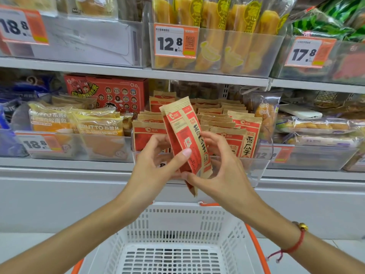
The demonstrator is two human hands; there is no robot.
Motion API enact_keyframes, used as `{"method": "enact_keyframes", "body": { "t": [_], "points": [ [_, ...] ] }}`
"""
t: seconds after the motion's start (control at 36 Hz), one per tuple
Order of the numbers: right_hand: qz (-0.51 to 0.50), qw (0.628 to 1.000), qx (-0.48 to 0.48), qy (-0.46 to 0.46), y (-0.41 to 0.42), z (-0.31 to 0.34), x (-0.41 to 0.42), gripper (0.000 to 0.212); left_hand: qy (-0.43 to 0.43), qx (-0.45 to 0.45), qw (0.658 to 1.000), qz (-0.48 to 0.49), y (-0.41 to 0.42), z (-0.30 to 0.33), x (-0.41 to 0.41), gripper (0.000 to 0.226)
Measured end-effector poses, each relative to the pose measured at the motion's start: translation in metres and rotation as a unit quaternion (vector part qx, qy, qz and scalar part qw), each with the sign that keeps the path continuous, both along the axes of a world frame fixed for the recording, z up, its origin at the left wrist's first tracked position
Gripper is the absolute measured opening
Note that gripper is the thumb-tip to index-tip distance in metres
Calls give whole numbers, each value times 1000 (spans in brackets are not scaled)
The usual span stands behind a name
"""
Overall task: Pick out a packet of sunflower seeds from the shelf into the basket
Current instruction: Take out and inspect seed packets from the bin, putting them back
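Observation:
A red and brown paper packet of sunflower seeds (186,131) is held upright and tilted left in front of the shelf, above the basket. My left hand (156,161) grips its lower left edge, thumb across the front. My right hand (219,171) holds its lower right side, fingers behind and thumb at the bottom corner. Behind it, a clear bin (254,171) on the middle shelf holds several more of the same packets (245,131). The white plastic basket (177,220) with orange handles stands below, nothing in it.
Bread packets (98,127) fill the bin to the left, beside a red cartoon box (106,93). Bagged pastries (314,125) lie to the right. The upper shelf carries yellow bread sticks (217,36) and price tags. A white cabinet front (59,194) runs below the shelf.

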State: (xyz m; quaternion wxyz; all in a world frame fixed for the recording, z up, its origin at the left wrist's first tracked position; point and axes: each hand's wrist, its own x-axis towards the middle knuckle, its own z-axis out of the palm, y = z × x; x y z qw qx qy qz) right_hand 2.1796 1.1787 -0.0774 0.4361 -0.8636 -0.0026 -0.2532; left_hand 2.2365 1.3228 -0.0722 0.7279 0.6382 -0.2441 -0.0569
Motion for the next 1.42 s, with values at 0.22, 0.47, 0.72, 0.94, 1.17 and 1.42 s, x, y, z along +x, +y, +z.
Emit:
{"method": "enact_keyframes", "body": {
  "t": [0.22, 0.47, 0.72, 0.94, 1.17, 1.42],
  "points": [
    [188, 893, 372, 168, -24, 18, -1, 56, 31, 56, 998, 9, 8, 3, 16, 26],
    [233, 849, 419, 221, -23, 23, -4, 36, 59, 14, 998, -6, 8, -3, 14, 41],
    [99, 957, 261, 85, -26, 19, -1, 32, 3, 2, 1000, 24, 13, 3, 17, 44],
    [64, 991, 116, -26, -18, 35, -5, 34, -88, 24, 995, 28, 10, 18, 17, 44],
    [-15, 974, 205, -96, -44, 73, 16, 27, -166, 111, 980, 16, 7, 64, 55, 19],
    [-83, 946, 309, -60, -79, 96, 52, 23, -304, 447, 841, -20, -20, 105, 134, 16]
  ]
}}
